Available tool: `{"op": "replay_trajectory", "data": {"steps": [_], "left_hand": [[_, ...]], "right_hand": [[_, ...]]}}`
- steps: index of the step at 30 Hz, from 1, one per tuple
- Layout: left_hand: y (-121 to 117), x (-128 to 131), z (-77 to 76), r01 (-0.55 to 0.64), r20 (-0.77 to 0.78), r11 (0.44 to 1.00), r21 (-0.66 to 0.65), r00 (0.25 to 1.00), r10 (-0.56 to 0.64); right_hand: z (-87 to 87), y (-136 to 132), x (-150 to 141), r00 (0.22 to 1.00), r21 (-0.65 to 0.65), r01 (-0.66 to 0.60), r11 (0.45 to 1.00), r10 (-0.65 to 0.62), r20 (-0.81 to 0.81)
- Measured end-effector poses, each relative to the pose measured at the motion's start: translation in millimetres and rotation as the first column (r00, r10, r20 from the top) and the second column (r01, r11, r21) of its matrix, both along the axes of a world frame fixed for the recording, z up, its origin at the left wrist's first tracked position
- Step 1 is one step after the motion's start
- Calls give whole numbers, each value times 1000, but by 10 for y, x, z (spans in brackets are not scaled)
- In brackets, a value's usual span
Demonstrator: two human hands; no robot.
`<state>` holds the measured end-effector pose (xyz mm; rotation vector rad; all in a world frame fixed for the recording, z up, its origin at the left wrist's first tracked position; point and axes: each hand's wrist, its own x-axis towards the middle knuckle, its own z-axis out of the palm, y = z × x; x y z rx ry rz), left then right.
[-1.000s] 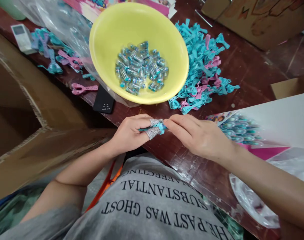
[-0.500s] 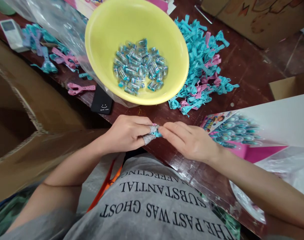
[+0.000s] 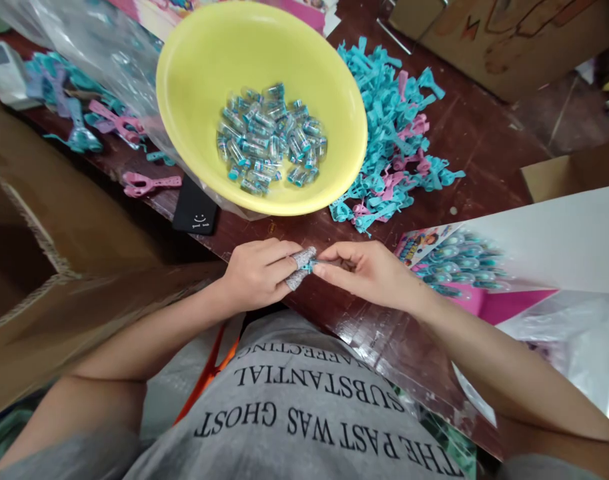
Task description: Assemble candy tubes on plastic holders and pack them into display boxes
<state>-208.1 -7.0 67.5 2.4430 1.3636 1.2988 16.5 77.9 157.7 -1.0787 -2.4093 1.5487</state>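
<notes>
My left hand (image 3: 258,275) has grey wrapping on its thumb tip and a fingertip. Between those tips it grips a small blue plastic piece (image 3: 308,267), mostly covered by the fingers. From the other side, the thumb and forefinger of my right hand (image 3: 377,275) pinch the end of the same piece. Both hands are held above the front of the dark red table (image 3: 344,313), close to my shirt. Beyond them stands a yellow bowl (image 3: 194,60) with many small clear tubes with blue ends (image 3: 271,137) at its bottom.
Right of the bowl lies a heap of turquoise and pink plastic parts (image 3: 389,133). A box at right holds clear-domed, blue-filled pieces (image 3: 464,260). A black smiley-marked object (image 3: 195,207), a pink part (image 3: 149,184) and a white device (image 3: 7,73) lie left. Cardboard boxes (image 3: 104,293) border the table.
My right hand's fingers have gone from lying flat together over the blue piece to a thumb-and-forefinger pinch at its end. The left hand keeps its hold. The whole view has shifted slightly.
</notes>
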Motion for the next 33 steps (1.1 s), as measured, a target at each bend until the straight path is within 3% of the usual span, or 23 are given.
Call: {"op": "replay_trajectory", "data": {"steps": [2, 3, 6, 7, 9, 11, 13, 15, 17, 20, 22, 25, 28, 30, 33], "left_hand": [[-13, -58, 27, 21, 144, 990, -140, 990, 0], [-22, -87, 48, 48, 230, 973, -227, 973, 5], [-43, -108, 90, 212, 504, 846, -489, 860, 76], [-46, -83, 84, 276, 571, 788, -551, 813, 114], [-42, 11, 41, 356, 642, 694, -625, 741, 198], [-35, 137, -25, 362, 652, 645, -673, 703, 285], [-36, 255, -82, 359, 669, 624, -695, 641, 377], [-54, 337, -107, 380, 698, 608, -697, 554, 454], [-84, 375, -102, 399, 709, 591, -701, 482, 515], [-117, 379, -67, 424, 693, 549, -721, 407, 595], [-112, 378, -45, 451, 693, 532, -717, 371, 619], [-64, 414, -22, 523, 722, 512, -682, 369, 584], [9, 519, -4, 599, 740, 457, -657, 400, 540], [52, 625, 7, 632, 745, 418, -653, 435, 506], [86, 812, 32, 643, 758, 410, -647, 482, 439]], "right_hand": [[113, 151, -17, 1000, 193, -18, 981, 19, -3], [156, 279, -44, 1000, 341, -25, 940, 25, 6], [126, 836, -258, 990, 721, -125, 682, 43, 131], [54, 1044, -380, 973, 766, -215, 606, 69, 219], [-154, 1411, -681, 914, 745, -378, 549, 95, 394], [-381, 1648, -1004, 790, 616, -506, 604, 38, 612], [-555, 1743, -1266, 724, 558, -539, 630, 8, 690], [-629, 1743, -1395, 730, 581, -540, 609, -5, 684], [-577, 1691, -1351, 763, 626, -530, 573, -1, 647], [-297, 1483, -967, 891, 713, -395, 579, 50, 452], [-71, 1199, -573, 972, 728, -219, 650, 81, 220], [110, 591, 18, 995, 586, -43, 809, 87, -47], [9, 28, 419, 954, 288, 160, 944, -73, -292], [-121, -193, 577, 924, 157, 236, 959, -171, -342], [-237, -325, 755, 908, 182, 292, 939, -212, -361]]}}
